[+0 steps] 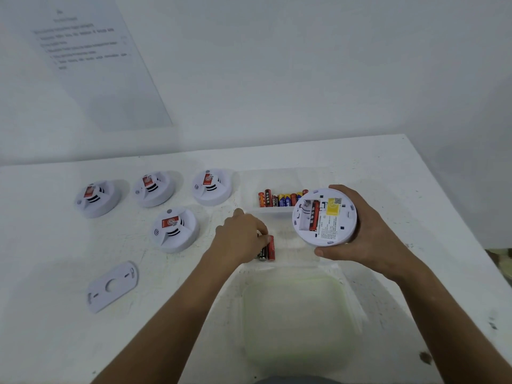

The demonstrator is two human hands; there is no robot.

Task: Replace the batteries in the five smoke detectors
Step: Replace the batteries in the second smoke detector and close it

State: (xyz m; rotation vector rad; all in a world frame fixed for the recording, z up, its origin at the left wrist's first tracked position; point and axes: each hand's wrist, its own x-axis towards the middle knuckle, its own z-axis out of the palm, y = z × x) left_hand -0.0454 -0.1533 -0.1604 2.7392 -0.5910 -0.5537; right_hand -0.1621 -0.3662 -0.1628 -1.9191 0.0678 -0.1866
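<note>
My right hand (368,239) grips a white smoke detector (324,217) turned back-up; its open battery bay holds one red battery (315,215). My left hand (243,236) reaches down into a clear tray (291,253), fingertips pinching a red battery (271,248) that lies beside a dark battery (262,253). Several more batteries (279,198) stand in a row in a second clear tray behind. Four other white detectors sit face-up on the table: three in a row (97,198) (153,187) (212,185) and one nearer (175,228).
A white backplate (113,286) lies loose at the front left of the white table (415,189). A translucent lid or box (296,317) sits close to me. A printed sheet (91,56) hangs on the wall at left. The table's right edge runs diagonally.
</note>
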